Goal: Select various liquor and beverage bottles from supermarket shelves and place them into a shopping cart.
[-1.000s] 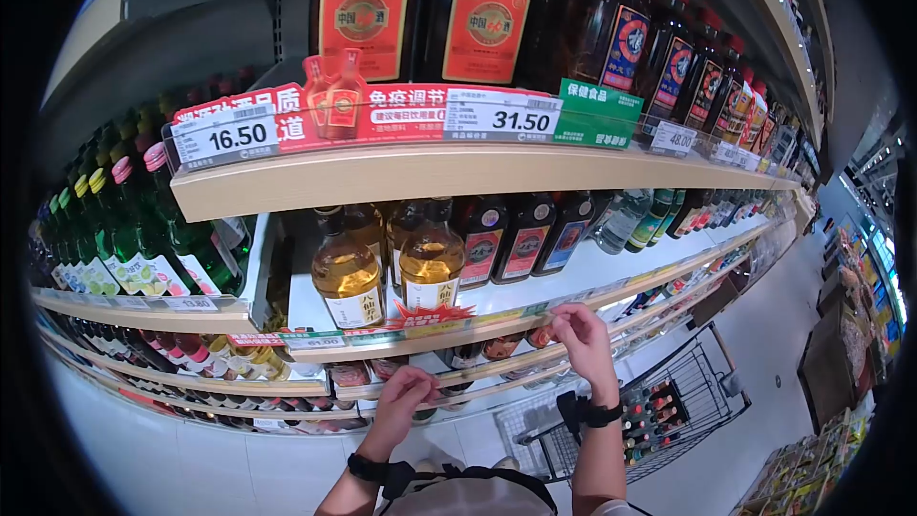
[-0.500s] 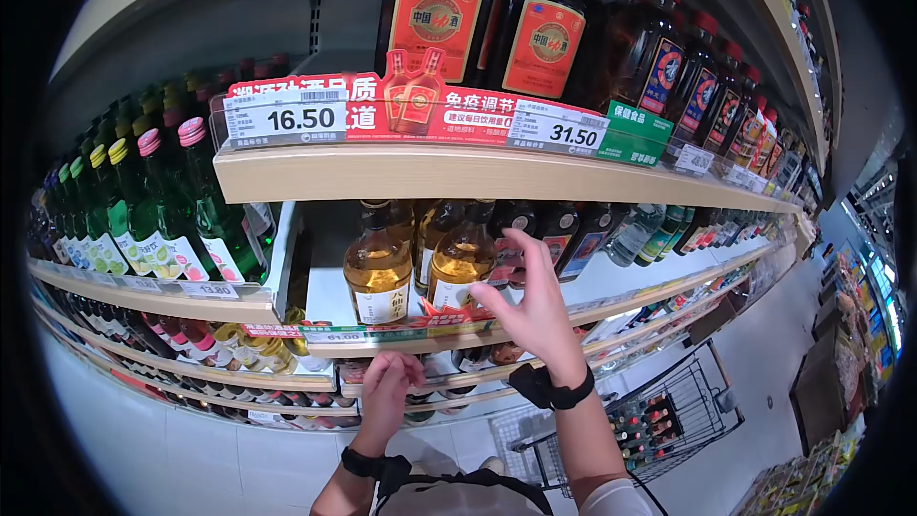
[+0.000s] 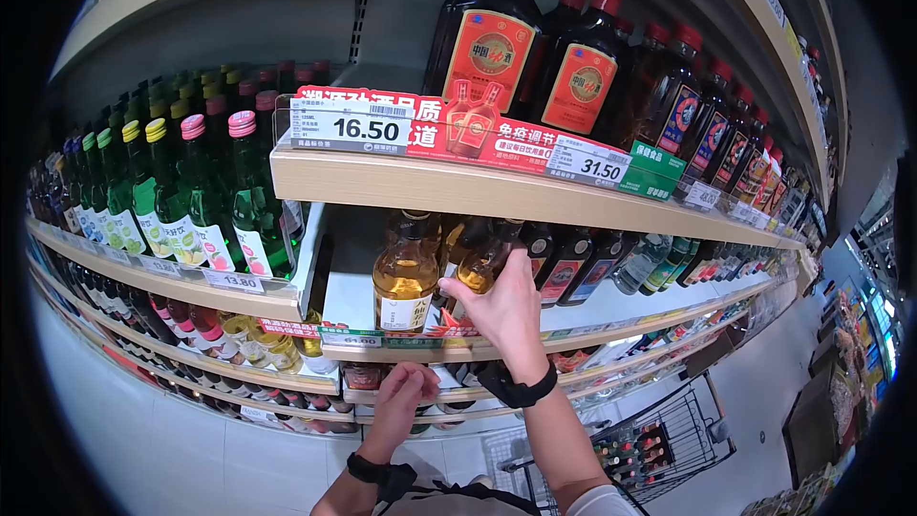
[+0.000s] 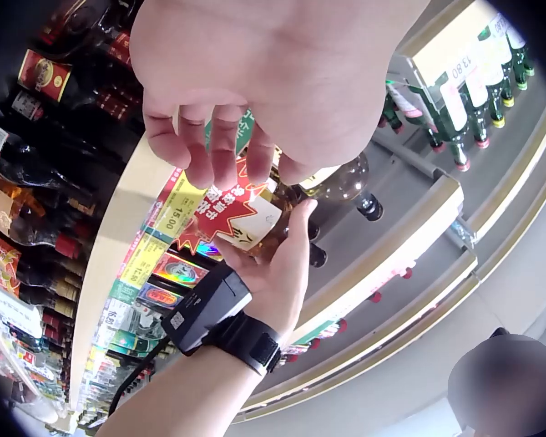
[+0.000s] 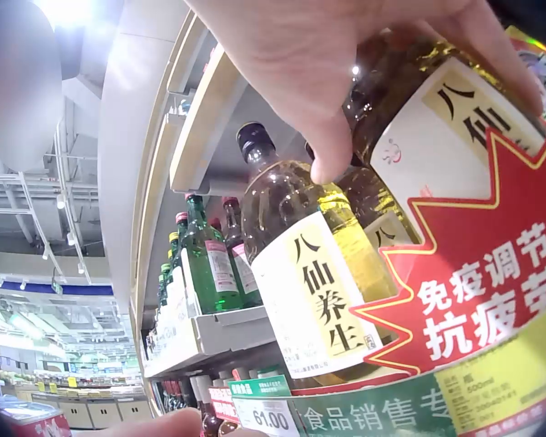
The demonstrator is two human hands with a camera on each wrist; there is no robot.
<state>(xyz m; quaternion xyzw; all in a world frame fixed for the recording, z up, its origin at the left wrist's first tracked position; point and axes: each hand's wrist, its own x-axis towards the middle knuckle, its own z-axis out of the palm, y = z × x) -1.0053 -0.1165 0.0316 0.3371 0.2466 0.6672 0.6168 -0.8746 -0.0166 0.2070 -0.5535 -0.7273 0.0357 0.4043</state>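
Observation:
My right hand grips an amber liquor bottle at the front of the middle shelf, thumb on its left side and fingers round the right. The right wrist view shows the thumb and fingers about the upper part of this bottle, whose white and yellow label faces outward. A matching amber bottle stands just left of it. Below the shelf edge, my left hand hangs with loosely curled fingers and holds nothing. A red starburst sign covers part of the gripped bottle's lower front.
An upper shelf with dark red-capped bottles overhangs the amber ones. Dark bottles stand to the right, green bottles on the left shelf. A shopping cart with several bottles stands at the lower right.
My right hand has risen from the shelf edge, reached forward and taken hold of the right-hand amber bottle. The left hand stays low. The head view has shifted, moving the shelves rightward.

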